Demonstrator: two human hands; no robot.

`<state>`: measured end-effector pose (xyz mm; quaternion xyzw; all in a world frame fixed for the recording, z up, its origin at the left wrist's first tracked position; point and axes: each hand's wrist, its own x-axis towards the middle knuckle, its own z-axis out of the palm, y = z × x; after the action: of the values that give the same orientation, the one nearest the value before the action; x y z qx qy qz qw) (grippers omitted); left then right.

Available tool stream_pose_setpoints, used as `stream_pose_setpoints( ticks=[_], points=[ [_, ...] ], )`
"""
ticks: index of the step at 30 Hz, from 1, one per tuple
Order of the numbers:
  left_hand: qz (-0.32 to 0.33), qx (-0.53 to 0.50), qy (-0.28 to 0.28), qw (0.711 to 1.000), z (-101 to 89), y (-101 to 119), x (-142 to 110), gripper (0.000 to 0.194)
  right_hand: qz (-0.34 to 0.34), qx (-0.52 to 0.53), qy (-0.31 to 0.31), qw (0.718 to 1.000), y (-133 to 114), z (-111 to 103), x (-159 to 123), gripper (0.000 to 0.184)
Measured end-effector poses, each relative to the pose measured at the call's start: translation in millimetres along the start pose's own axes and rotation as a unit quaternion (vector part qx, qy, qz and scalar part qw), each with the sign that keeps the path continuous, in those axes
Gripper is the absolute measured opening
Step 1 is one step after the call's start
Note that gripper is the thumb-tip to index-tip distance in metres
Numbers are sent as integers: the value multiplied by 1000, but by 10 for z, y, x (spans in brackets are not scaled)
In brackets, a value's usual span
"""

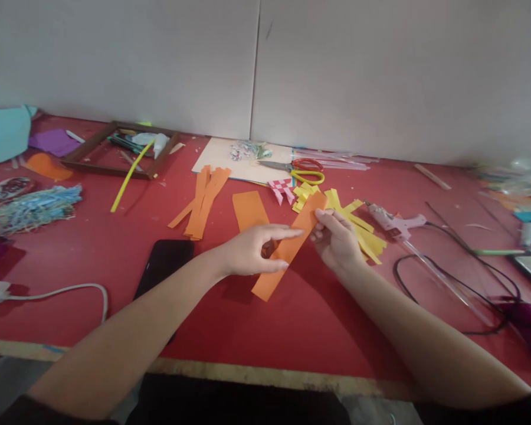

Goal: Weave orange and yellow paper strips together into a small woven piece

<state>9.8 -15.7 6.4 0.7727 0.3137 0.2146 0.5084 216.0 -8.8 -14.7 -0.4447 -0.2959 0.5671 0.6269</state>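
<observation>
An orange paper strip (277, 274) is held at a slant above the table. My right hand (336, 236) pinches its upper end between thumb and fingers. At the strip's middle is my left hand (256, 248), its index finger and thumb stretched out and apart across the paper; its other fingers are partly hidden. Behind the left hand lies a wider orange paper piece (250, 209). Several narrow orange strips (206, 200) lie further left. Yellow paper strips (365, 230) spread out beyond my right hand, beside a pink-and-white woven paper piece (282, 190).
Yellow- and red-handled scissors (307, 170) rest on a cream sheet (216, 156). A pink glue gun (393, 223) with a looping black cord lies right. A black phone (166, 265) is under my left forearm. Farther left stand a wooden frame (88, 144) and blue shredded paper (39, 206).
</observation>
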Motion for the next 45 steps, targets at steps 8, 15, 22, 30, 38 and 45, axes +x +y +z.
stream_pose_setpoints(
  ticks=[8,15,22,30,38,45],
  points=[
    [9,6,-10,1000,-25,-5,5,46,0,-9,-26,1000,11,6,-27,34],
    [14,-15,86,996,28,-35,39,19,6,-27,-63,998,42,35,-93,32],
    [56,0,145,988,69,-15,50,17,26,-59,-110,992,61,79,-182,34],
    [18,-24,126,992,63,-19,62,15,11,-81,-88,993,80,85,-194,36],
    [15,-32,111,993,78,-51,63,30,9,-90,-92,992,82,90,-200,37],
    [14,-41,107,993,80,-61,65,32,9,-93,-88,992,73,93,-194,39]
  ],
)
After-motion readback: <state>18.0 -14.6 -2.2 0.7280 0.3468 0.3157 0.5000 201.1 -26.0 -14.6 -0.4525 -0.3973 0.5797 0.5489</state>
